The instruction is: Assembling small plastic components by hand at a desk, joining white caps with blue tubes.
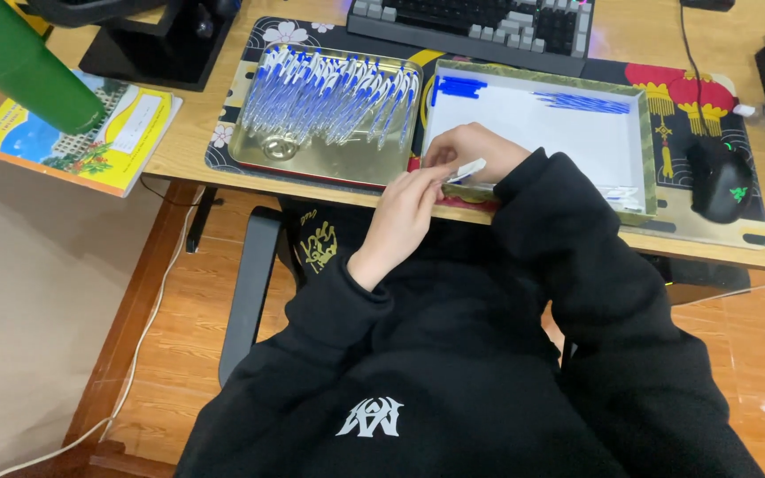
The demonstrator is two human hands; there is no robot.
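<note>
My left hand (400, 217) and my right hand (475, 150) meet at the desk's front edge, pinching a small clear pen part with a white end (468, 168) between their fingers. A gold metal tray (312, 155) to the left holds several blue and clear pens (334, 93). To the right, a white-lined box lid (533, 124) holds blue caps (459, 87) at its far left, thin blue refills (582, 103) at the back and a few clear pieces (617, 193) near its front right corner.
A keyboard (480, 22) lies behind the trays. A black mouse (721, 181) sits on the patterned desk mat (692, 93) at right. A yellow book (90, 142) and a green bottle (19, 62) are at left. Wooden floor and a chair arm (250, 283) lie below.
</note>
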